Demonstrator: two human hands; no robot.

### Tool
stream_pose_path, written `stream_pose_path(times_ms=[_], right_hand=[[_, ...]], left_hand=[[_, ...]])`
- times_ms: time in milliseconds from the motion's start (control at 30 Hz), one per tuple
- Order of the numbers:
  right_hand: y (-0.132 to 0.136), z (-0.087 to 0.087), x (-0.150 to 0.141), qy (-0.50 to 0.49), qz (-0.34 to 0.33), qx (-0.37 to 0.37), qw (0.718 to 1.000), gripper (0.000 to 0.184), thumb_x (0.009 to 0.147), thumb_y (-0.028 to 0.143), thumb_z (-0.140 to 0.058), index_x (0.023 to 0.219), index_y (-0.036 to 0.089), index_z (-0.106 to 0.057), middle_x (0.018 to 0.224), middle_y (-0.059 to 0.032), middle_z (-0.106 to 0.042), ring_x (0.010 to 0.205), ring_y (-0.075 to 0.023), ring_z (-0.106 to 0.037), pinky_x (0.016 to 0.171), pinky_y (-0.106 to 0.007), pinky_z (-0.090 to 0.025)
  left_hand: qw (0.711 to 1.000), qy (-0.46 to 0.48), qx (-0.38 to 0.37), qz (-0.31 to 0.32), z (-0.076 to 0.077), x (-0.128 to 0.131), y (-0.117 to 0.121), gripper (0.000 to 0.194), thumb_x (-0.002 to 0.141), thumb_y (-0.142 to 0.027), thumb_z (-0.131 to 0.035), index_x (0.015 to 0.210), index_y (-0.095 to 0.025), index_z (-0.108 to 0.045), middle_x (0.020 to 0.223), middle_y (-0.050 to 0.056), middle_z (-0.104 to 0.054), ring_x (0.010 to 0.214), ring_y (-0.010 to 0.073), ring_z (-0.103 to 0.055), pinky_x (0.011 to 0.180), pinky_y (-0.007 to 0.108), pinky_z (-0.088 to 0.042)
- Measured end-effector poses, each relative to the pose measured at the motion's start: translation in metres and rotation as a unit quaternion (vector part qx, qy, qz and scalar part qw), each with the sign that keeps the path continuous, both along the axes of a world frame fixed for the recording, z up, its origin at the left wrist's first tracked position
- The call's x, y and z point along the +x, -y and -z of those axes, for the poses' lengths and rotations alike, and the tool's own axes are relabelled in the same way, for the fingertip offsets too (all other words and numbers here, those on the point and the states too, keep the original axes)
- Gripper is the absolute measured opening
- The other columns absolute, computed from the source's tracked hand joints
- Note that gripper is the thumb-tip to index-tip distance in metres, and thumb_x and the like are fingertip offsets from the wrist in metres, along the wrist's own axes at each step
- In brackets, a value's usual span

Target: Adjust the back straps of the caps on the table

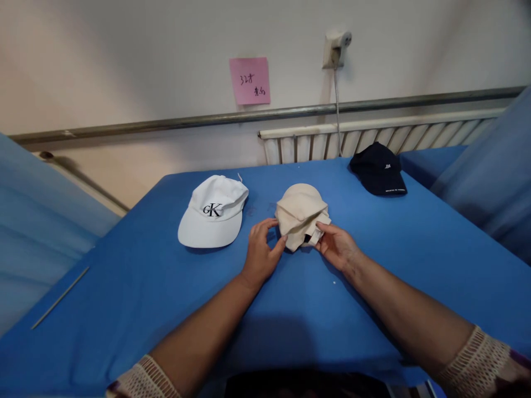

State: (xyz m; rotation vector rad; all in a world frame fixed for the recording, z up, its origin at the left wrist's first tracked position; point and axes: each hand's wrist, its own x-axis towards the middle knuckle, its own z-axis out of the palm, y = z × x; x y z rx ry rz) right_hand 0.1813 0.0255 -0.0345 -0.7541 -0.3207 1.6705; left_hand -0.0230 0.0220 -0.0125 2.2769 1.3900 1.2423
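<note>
A beige cap (302, 205) lies on the blue-covered table, its brim pointing away from me and its crown partly collapsed. My left hand (262, 250) holds the cap's near left edge, thumb in front and fingers along the side. At the near right edge, my right hand (338, 247) pinches the back of the cap beside a small white label (316, 236). A white cap (218, 202) with black "CK" lettering rests to the left of my hands. Farther back on the right sits a dark navy cap (378, 167) with small white marks.
Blue cloth covers the table (136, 265). A thin stick (60, 298) lies near its left edge. Behind are a radiator (305, 146), a metal pipe (186, 120), a plugged socket (333, 51) and a pink note (249, 81). Blue curtains (493, 166) hang at both sides.
</note>
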Motion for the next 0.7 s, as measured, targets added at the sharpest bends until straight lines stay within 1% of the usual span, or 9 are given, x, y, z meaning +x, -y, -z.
stream_pose_path(times_ms=[67,133,233,300,367,467,567,633,700], right_hand=[[0.001,-0.001,0.000,-0.005,-0.004,0.000,1.000,0.039,0.073,0.007,-0.058,0.109,0.020,-0.064,0.094,-0.0029,-0.075,0.082,-0.0202,-0.070,0.074,-0.034,-0.059],[0.002,-0.004,0.000,-0.015,-0.017,0.002,1.000,0.046,0.069,0.006,-0.053,0.113,0.019,-0.063,0.093,-0.0041,-0.075,0.080,-0.0220,-0.070,0.074,-0.038,-0.059],[0.005,-0.008,0.000,-0.026,-0.045,0.004,0.999,0.053,0.066,0.008,-0.050,0.117,0.017,-0.061,0.094,-0.0065,-0.075,0.076,-0.0245,-0.071,0.073,-0.043,-0.059],[0.007,-0.011,0.000,-0.031,-0.056,0.009,0.998,0.056,0.064,0.008,-0.050,0.118,0.016,-0.060,0.095,-0.0074,-0.075,0.077,-0.0252,-0.071,0.074,-0.044,-0.059],[0.009,-0.013,0.000,-0.034,-0.069,0.025,0.997,0.057,0.062,0.008,-0.050,0.118,0.016,-0.061,0.096,-0.0075,-0.075,0.081,-0.0257,-0.071,0.077,-0.044,-0.058],[0.011,-0.017,-0.001,-0.030,-0.075,0.061,0.995,0.055,0.061,0.007,-0.051,0.113,0.018,-0.064,0.096,-0.0058,-0.075,0.092,-0.0260,-0.070,0.083,-0.043,-0.056],[0.012,-0.021,-0.003,-0.017,-0.053,0.089,0.994,0.049,0.060,0.006,-0.055,0.105,0.020,-0.067,0.095,-0.0044,-0.074,0.100,-0.0255,-0.067,0.090,-0.042,-0.053],[0.012,-0.023,-0.002,-0.010,-0.044,0.098,0.994,0.046,0.060,0.006,-0.056,0.101,0.020,-0.068,0.097,-0.0050,-0.074,0.102,-0.0253,-0.065,0.092,-0.042,-0.051],[0.012,-0.024,-0.002,-0.006,-0.040,0.096,0.995,0.045,0.059,0.006,-0.056,0.100,0.020,-0.068,0.097,-0.0057,-0.074,0.102,-0.0254,-0.065,0.092,-0.042,-0.051]], left_hand=[[0.999,0.004,-0.039,-0.006,0.004,0.001,-0.002,0.033,0.083,-0.031,-0.065,0.113,-0.021,-0.055,0.118,0.009,-0.063,0.113,0.0246,-0.056,0.099,0.044,-0.043],[0.998,0.005,-0.055,-0.013,0.005,0.002,-0.004,0.032,0.082,-0.031,-0.067,0.110,-0.021,-0.057,0.116,0.009,-0.063,0.111,0.0246,-0.057,0.098,0.043,-0.043],[0.998,0.005,-0.063,-0.013,0.005,0.003,-0.006,0.017,0.081,-0.028,-0.067,0.096,-0.021,-0.061,0.105,0.006,-0.066,0.102,0.0235,-0.060,0.094,0.042,-0.045],[0.997,0.013,-0.074,-0.002,0.005,0.002,-0.007,0.006,0.084,-0.027,-0.063,0.084,-0.021,-0.061,0.096,0.005,-0.067,0.095,0.0216,-0.062,0.090,0.040,-0.046],[0.996,0.028,-0.081,0.005,0.004,0.001,-0.008,0.009,0.085,-0.026,-0.060,0.078,-0.021,-0.061,0.093,0.004,-0.067,0.092,0.0203,-0.062,0.089,0.038,-0.047],[0.995,0.060,-0.081,-0.002,0.004,0.000,-0.008,0.010,0.085,-0.028,-0.059,0.080,-0.020,-0.061,0.095,0.005,-0.067,0.094,0.0200,-0.062,0.090,0.038,-0.047],[0.993,0.083,-0.085,-0.009,0.004,0.000,-0.006,0.011,0.085,-0.030,-0.060,0.084,-0.019,-0.062,0.095,0.005,-0.067,0.094,0.0198,-0.062,0.090,0.037,-0.047],[0.993,0.081,-0.087,-0.008,0.005,0.001,-0.005,0.013,0.083,-0.031,-0.063,0.088,-0.019,-0.062,0.096,0.005,-0.067,0.095,0.0197,-0.062,0.090,0.037,-0.048],[0.994,0.071,-0.084,0.004,0.006,0.003,-0.004,0.011,0.081,-0.029,-0.066,0.086,-0.019,-0.063,0.097,0.005,-0.067,0.095,0.0197,-0.062,0.090,0.037,-0.048]])
